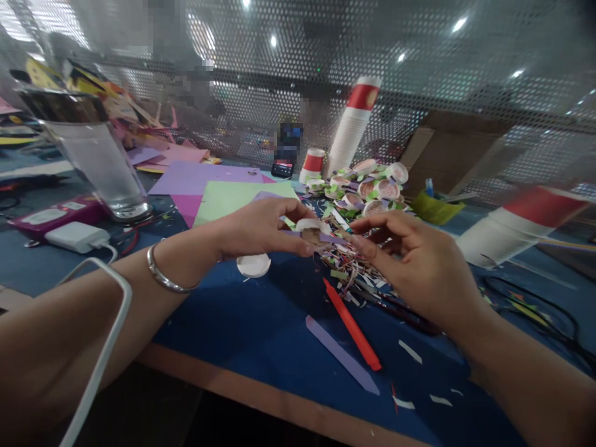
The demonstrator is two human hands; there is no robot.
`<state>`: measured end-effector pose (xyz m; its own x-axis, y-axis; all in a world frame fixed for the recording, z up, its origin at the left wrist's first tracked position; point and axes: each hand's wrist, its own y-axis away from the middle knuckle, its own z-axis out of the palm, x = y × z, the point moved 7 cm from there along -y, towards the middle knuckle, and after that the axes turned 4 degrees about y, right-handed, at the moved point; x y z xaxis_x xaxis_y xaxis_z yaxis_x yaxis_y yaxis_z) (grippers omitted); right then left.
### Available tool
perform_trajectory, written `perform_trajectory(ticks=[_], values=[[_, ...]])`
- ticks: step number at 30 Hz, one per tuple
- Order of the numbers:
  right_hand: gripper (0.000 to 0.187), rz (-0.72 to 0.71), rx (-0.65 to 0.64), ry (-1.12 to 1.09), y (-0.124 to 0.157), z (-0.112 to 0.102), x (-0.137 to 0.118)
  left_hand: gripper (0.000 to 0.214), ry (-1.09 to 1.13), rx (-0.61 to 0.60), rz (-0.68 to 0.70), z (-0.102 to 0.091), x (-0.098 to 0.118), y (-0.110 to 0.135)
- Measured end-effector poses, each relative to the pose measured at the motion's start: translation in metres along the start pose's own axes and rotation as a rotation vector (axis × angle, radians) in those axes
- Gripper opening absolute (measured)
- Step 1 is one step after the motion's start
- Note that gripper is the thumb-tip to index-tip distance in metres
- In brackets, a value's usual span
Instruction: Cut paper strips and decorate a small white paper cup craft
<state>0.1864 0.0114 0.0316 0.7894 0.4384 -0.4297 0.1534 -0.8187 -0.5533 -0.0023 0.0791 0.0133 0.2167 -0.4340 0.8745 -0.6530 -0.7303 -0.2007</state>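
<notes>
My left hand is closed on a small round cup base, cut from a paper cup, with a white rim and brownish inside. A purple paper strip runs across it towards my right hand. The right thumb and forefinger pinch at the strip's far end; the exact contact is partly hidden. Below my left hand lies a white paper disc. Nearer me, a red marker and another purple strip rest on the blue table.
Behind my hands are a heap of cut cup bases and paper scraps. Stacked cups lean at the back; more cups lie right. Coloured sheets, a glass of water and a white charger stand left.
</notes>
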Motion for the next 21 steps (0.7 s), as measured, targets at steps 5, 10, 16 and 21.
perform_trajectory(ticks=[5, 10, 16, 21], values=[[0.011, -0.200, -0.084, 0.039, 0.004, 0.015, -0.024, 0.044, -0.050, 0.152, -0.040, -0.015, -0.009, -0.003], [0.018, -0.425, -0.374, 0.115, 0.010, 0.057, -0.061, 0.045, 0.008, 0.225, -0.042, -0.019, -0.019, -0.009], [0.023, -0.393, -0.582, 0.291, -0.002, 0.103, -0.086, 0.040, -0.030, 0.319, 0.047, -0.028, -0.017, -0.012], [0.016, -0.379, -0.619, 0.268, -0.007, 0.106, -0.087, 0.041, -0.061, 0.335, 0.057, -0.031, -0.017, -0.011]])
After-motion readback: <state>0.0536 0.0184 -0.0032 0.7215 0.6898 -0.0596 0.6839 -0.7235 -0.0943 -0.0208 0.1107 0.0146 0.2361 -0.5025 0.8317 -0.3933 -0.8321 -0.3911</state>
